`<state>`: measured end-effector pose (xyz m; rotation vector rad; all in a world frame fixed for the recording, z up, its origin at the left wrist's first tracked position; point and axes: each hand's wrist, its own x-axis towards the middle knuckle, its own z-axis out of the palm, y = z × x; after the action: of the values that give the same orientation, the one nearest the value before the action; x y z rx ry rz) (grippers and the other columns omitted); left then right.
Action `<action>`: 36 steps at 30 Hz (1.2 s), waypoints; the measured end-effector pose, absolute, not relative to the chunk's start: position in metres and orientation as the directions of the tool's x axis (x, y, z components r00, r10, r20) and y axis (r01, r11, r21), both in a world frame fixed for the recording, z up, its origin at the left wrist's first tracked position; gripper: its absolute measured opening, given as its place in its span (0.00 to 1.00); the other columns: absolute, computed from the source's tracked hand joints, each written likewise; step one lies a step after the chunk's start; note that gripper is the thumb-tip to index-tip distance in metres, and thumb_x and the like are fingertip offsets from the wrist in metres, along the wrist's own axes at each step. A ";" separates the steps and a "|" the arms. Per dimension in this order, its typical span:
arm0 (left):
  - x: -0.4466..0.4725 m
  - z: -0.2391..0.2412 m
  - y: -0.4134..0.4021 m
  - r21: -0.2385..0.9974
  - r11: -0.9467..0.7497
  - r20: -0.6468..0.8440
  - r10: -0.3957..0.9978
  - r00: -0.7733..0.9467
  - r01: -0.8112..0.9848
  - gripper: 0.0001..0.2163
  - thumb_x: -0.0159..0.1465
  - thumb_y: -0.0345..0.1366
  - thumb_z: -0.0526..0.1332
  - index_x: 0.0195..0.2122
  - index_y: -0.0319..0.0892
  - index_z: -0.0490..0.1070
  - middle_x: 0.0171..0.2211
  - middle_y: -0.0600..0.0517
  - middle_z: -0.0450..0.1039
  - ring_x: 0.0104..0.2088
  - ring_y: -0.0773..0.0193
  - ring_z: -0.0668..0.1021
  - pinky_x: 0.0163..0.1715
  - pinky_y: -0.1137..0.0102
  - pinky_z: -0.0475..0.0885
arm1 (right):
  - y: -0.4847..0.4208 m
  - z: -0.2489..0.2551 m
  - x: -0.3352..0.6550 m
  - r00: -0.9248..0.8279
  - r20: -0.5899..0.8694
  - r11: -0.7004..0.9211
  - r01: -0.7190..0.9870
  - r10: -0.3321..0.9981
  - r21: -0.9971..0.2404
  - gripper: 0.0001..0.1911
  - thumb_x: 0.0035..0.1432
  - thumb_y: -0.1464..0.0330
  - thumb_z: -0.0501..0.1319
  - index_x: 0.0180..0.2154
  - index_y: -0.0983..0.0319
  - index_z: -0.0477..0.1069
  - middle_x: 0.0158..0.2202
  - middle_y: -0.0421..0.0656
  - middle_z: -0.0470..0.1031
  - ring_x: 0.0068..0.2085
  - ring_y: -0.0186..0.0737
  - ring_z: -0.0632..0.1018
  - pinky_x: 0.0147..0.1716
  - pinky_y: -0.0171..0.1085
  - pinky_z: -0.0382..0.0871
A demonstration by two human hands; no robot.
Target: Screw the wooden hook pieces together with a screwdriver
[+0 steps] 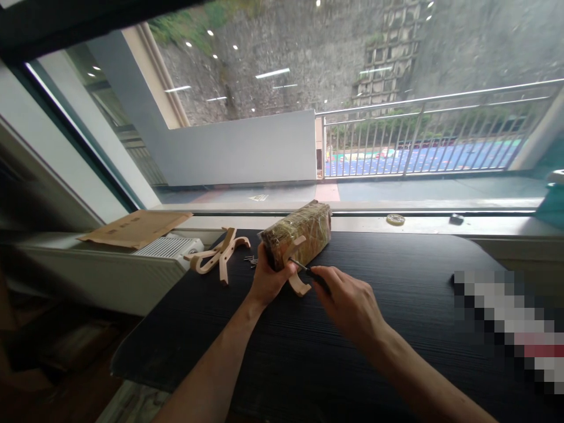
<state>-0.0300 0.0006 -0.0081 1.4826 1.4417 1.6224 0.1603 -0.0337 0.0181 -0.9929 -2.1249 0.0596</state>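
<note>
The block wrapped in shiny clear film [304, 232] is at 12 o'clock on the black desk [374, 329]. The left hand [265, 276] has its grip curled around the near end of the block, with the thumb by a curved bit of wood [300, 287] there. The right hand [348, 294] has its grip closed tight on a screwdriver [318, 277], which points at 10 o'clock, to the curved bit. From the block, small screws [251, 261] lie at 8 o'clock, and more wood pieces [222, 257] lie near 9 o'clock.
</note>
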 end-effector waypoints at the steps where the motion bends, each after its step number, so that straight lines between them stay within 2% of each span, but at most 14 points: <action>1: -0.031 -0.009 0.001 0.907 -0.315 0.388 0.882 -0.266 0.280 0.29 0.48 0.35 0.67 0.50 0.45 0.58 0.40 0.53 0.68 0.39 0.63 0.73 0.42 0.66 0.70 | -0.034 0.017 0.160 -0.365 0.600 0.670 0.610 0.712 -0.424 0.10 0.61 0.69 0.54 0.44 0.61 0.68 0.37 0.43 0.77 0.35 0.37 0.78 0.33 0.33 0.65; 5: -0.032 -0.011 0.002 0.901 -0.317 0.395 0.882 -0.259 0.296 0.28 0.49 0.36 0.67 0.50 0.45 0.58 0.40 0.53 0.68 0.40 0.63 0.73 0.41 0.66 0.70 | -0.034 0.015 0.159 -0.251 0.392 0.465 0.517 0.885 -0.719 0.10 0.60 0.64 0.54 0.43 0.59 0.67 0.31 0.40 0.77 0.31 0.37 0.77 0.29 0.34 0.66; 8: -0.031 -0.008 0.002 0.904 -0.309 0.388 0.881 -0.269 0.294 0.28 0.49 0.35 0.67 0.50 0.45 0.58 0.39 0.53 0.68 0.39 0.64 0.73 0.40 0.67 0.70 | -0.035 0.017 0.159 -0.243 0.340 0.418 0.507 0.908 -0.754 0.11 0.60 0.64 0.53 0.43 0.59 0.67 0.29 0.39 0.77 0.30 0.37 0.76 0.28 0.34 0.65; 11: -0.030 -0.006 0.001 0.913 -0.311 0.379 0.886 -0.266 0.263 0.29 0.47 0.35 0.68 0.49 0.45 0.58 0.39 0.53 0.68 0.38 0.64 0.73 0.40 0.67 0.70 | -0.035 0.020 0.161 -0.293 0.457 0.533 0.600 0.840 -0.596 0.14 0.58 0.68 0.55 0.47 0.59 0.66 0.33 0.40 0.76 0.30 0.37 0.75 0.29 0.34 0.65; 16: -0.031 -0.008 0.001 0.911 -0.314 0.382 0.888 -0.256 0.267 0.29 0.47 0.36 0.68 0.49 0.44 0.57 0.38 0.54 0.68 0.37 0.65 0.73 0.40 0.68 0.69 | -0.032 0.023 0.166 -0.478 0.641 0.723 0.668 0.600 -0.179 0.15 0.60 0.73 0.53 0.49 0.58 0.68 0.34 0.42 0.74 0.33 0.37 0.74 0.31 0.34 0.63; 19: -0.031 -0.008 0.001 0.905 -0.322 0.391 0.886 -0.248 0.278 0.29 0.48 0.35 0.68 0.49 0.44 0.57 0.39 0.54 0.68 0.37 0.65 0.73 0.40 0.68 0.69 | -0.030 0.021 0.166 -0.506 0.675 0.745 0.659 0.538 -0.100 0.14 0.61 0.72 0.53 0.48 0.59 0.69 0.32 0.42 0.73 0.32 0.37 0.74 0.31 0.34 0.63; 22: -0.030 -0.007 0.000 0.910 -0.313 0.381 0.888 -0.255 0.270 0.29 0.48 0.35 0.67 0.50 0.44 0.57 0.39 0.54 0.68 0.37 0.65 0.73 0.40 0.69 0.69 | -0.031 0.018 0.164 -0.471 0.660 0.750 0.625 0.585 -0.219 0.14 0.62 0.71 0.53 0.48 0.61 0.69 0.31 0.42 0.74 0.32 0.37 0.75 0.31 0.34 0.64; 24: -0.029 -0.006 -0.001 0.910 -0.314 0.384 0.883 -0.268 0.269 0.29 0.48 0.34 0.67 0.50 0.44 0.58 0.39 0.54 0.68 0.37 0.65 0.73 0.40 0.69 0.70 | -0.032 0.015 0.162 -0.408 0.621 0.717 0.573 0.670 -0.398 0.13 0.61 0.69 0.53 0.48 0.60 0.68 0.35 0.42 0.76 0.35 0.37 0.76 0.34 0.34 0.65; 27: -0.027 -0.005 -0.001 0.907 -0.334 0.397 0.881 -0.256 0.257 0.28 0.48 0.34 0.67 0.49 0.44 0.58 0.40 0.53 0.68 0.39 0.64 0.74 0.41 0.69 0.70 | -0.032 0.011 0.160 -0.296 0.469 0.554 0.480 0.832 -0.680 0.13 0.61 0.65 0.54 0.47 0.58 0.68 0.38 0.41 0.77 0.36 0.36 0.77 0.34 0.33 0.67; 29: -0.027 -0.005 0.000 0.908 -0.345 0.398 0.886 -0.236 0.238 0.28 0.49 0.34 0.67 0.49 0.44 0.57 0.41 0.52 0.68 0.40 0.64 0.74 0.41 0.68 0.70 | -0.031 0.010 0.160 -0.264 0.368 0.452 0.451 0.892 -0.770 0.12 0.61 0.63 0.54 0.46 0.57 0.68 0.34 0.40 0.78 0.33 0.36 0.77 0.31 0.33 0.67; 30: -0.027 -0.006 0.000 0.909 -0.346 0.397 0.888 -0.233 0.233 0.28 0.49 0.34 0.67 0.49 0.45 0.56 0.41 0.52 0.68 0.40 0.64 0.74 0.41 0.68 0.70 | -0.030 0.011 0.160 -0.265 0.354 0.440 0.458 0.897 -0.773 0.13 0.61 0.63 0.53 0.45 0.57 0.68 0.33 0.39 0.77 0.32 0.36 0.77 0.30 0.33 0.67; 32: -0.028 -0.007 0.001 0.909 -0.337 0.394 0.888 -0.238 0.247 0.28 0.49 0.34 0.67 0.50 0.45 0.56 0.42 0.52 0.68 0.40 0.63 0.74 0.42 0.67 0.70 | -0.030 0.013 0.162 -0.291 0.408 0.501 0.517 0.865 -0.694 0.13 0.60 0.64 0.54 0.47 0.57 0.68 0.34 0.40 0.77 0.32 0.37 0.76 0.30 0.34 0.66; 36: -0.030 -0.009 0.001 0.903 -0.321 0.390 0.891 -0.232 0.286 0.30 0.49 0.34 0.67 0.51 0.45 0.56 0.43 0.51 0.68 0.42 0.62 0.74 0.44 0.66 0.70 | -0.030 0.020 0.167 -0.416 0.605 0.684 0.658 0.679 -0.316 0.16 0.60 0.69 0.54 0.50 0.58 0.68 0.35 0.42 0.73 0.30 0.36 0.74 0.28 0.34 0.63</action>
<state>-0.0304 0.0009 -0.0089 1.5273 1.4154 1.5883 0.1670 -0.0304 0.0200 -1.0208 -2.1615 0.0376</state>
